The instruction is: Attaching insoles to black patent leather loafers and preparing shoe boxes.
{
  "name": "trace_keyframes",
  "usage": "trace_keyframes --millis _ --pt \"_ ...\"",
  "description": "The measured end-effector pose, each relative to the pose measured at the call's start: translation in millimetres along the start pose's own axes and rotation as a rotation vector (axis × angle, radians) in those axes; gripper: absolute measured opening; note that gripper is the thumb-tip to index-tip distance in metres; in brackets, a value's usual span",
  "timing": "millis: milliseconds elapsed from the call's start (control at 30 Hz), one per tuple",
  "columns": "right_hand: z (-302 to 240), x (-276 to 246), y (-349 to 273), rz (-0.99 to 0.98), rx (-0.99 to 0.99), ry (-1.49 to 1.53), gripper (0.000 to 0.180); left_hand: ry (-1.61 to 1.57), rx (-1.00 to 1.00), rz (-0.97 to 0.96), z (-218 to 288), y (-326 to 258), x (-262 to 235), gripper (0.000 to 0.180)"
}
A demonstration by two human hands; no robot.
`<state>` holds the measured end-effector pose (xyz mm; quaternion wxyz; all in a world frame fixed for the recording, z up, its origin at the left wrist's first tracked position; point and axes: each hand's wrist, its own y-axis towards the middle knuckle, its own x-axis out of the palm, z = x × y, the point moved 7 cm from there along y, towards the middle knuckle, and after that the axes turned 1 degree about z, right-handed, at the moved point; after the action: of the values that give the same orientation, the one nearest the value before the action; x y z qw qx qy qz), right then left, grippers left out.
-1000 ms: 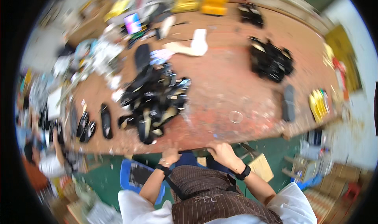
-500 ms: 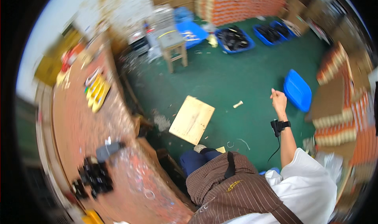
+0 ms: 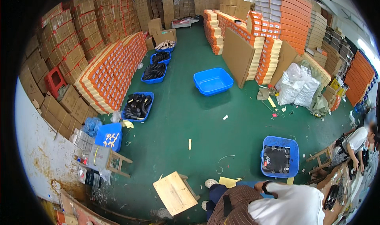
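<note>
My right hand (image 3: pixel 259 186) is low beside my hip, a black band on its wrist; my sleeve and apron partly cover it, and its fingers do not show clearly. Just in front of it is a blue basin (image 3: pixel 295 157) with a dark taped panel inside. Out of my reach, a bare blue basin (image 3: pixel 213 89) is over the green floor with a dark shadow below it; I cannot tell whether it touches the floor. A wooden stool (image 3: pixel 175 193) is at my left front. My left hand is not in view.
Blue basins of black pieces (image 3: pixel 137 106) line the left, beside stacked orange-and-cream boxes (image 3: pixel 114 72). White sacks (image 3: pixel 299 84) and a leaning cardboard sheet (image 3: pixel 237 58) are at right. Another person (image 3: pixel 356 142) sits at a bench at far right. Small scraps lie on the floor.
The view has swung up and across the room. The bare basin, tilted close to my outstretched right hand before, is now well away from it. My right arm has come down to my side.
</note>
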<state>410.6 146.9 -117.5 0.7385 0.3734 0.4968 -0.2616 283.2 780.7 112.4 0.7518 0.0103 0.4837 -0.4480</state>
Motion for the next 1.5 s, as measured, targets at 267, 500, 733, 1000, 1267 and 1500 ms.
trace_keyframes --millis 267,500,733,1000,1267,1500 --pt "-11 -49 115 -0.93 0.68 0.784 0.036 0.088 0.033 -0.019 84 34 -19 0.013" --pt "62 38 36 -0.97 0.954 0.794 0.035 -0.952 0.987 -0.554 568 -72 -35 0.014" --pt "205 54 33 -0.723 1.426 0.876 0.031 -1.599 1.378 -1.361 794 -173 33 0.008" --pt "320 99 147 -0.462 1.516 0.97 0.021 -1.292 1.149 -1.64 961 -142 115 0.011" --pt "411 166 164 -0.717 1.463 0.898 0.028 -0.911 0.85 -1.934 1130 -65 191 0.018" --pt "496 166 159 -0.053 2.015 0.853 0.019 -1.161 0.399 -2.493 1260 -57 257 0.026"
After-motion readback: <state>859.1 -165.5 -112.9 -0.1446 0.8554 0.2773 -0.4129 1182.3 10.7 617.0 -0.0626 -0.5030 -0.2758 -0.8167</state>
